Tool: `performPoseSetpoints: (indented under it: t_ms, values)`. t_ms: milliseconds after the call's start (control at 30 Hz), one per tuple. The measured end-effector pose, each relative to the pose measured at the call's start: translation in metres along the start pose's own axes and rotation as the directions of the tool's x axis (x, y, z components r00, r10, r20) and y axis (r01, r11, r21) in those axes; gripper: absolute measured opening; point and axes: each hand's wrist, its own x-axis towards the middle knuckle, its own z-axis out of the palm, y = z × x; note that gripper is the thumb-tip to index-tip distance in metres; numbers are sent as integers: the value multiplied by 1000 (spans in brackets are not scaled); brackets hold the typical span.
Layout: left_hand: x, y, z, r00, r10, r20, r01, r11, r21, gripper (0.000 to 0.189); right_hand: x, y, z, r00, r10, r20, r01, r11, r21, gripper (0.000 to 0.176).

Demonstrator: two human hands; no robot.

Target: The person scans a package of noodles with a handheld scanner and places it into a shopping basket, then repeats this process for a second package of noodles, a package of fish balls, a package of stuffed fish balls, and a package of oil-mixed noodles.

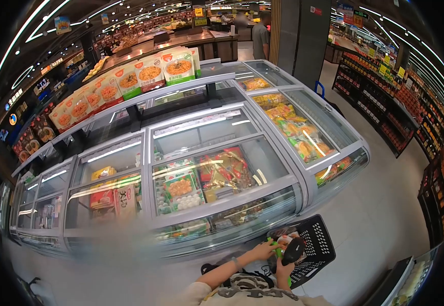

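Observation:
A black shopping basket (pixel 319 245) with rows of holes in its side is in front of me, at the bottom of the view. Over its near end, my left hand (pixel 266 250) has its fingers bent against a bright green part (pixel 278 248). My right hand (pixel 284 269) is closed just below a dark, round-ended object (pixel 294 250); what exactly it grips I cannot tell. Behind that object, a package with red and white on it (pixel 287 238) shows in the basket. A band circles my left wrist.
Glass-topped freezers (pixel 222 196) holding bagged frozen food run along the front. Picture boards of noodle dishes (pixel 150 74) stand above them. Store shelves (pixel 374 97) line the right, across a pale floor (pixel 367 219). A person (pixel 260 38) stands beyond, near a dark pillar (pixel 303 41).

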Motion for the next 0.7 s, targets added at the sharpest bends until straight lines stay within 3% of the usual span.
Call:
performPoseSetpoints:
  t_ms: [67,100,200,233,333,367,467,600,633,667,700]
  values:
    - [-7,-2,-8,999,-29,30,31,997,-65,48,-2,-1,-4,998,29,53,-26,998,-52,24]
    - [-12,-2,-17,999,-32,35,35,995,-92,48,-2,-11,-5,998,-47,37,45,998,40,22]
    - [-26,-11,-25,1000,-11,-26,9,997,-77,49,-1,3,-6,997,-66,45,61,993,102,21]
    - [-30,-14,-27,998,3,-59,-6,998,-55,50,-1,12,-6,994,74,77,-81,992,93,22]
    - [-44,-21,-34,993,38,-109,-43,998,-42,49,-1,13,-1,999,-49,-23,50,998,31,23]
    - [-51,-21,-41,996,39,-81,-44,997,-56,49,-1,9,-2,999,21,-36,-27,986,-167,32]
    - [-71,-27,-57,998,47,-35,-51,991,-121,49,-4,-6,8,995,-9,-101,-32,918,-395,41]
    - [-108,-57,-68,992,69,-107,-90,975,-205,49,-8,-15,30,980,-128,-154,43,887,-460,49]
    - [-118,-64,-70,988,78,-132,-105,971,-214,49,-12,-21,37,955,-191,-227,21,805,-593,51]
    - [-129,-70,-71,988,43,-148,-73,977,-203,50,-12,-8,47,954,-85,-287,-138,726,-674,57]
    - [-140,-76,-73,987,11,-161,-42,981,-191,50,-10,-17,50,944,85,-320,-277,730,-625,61]
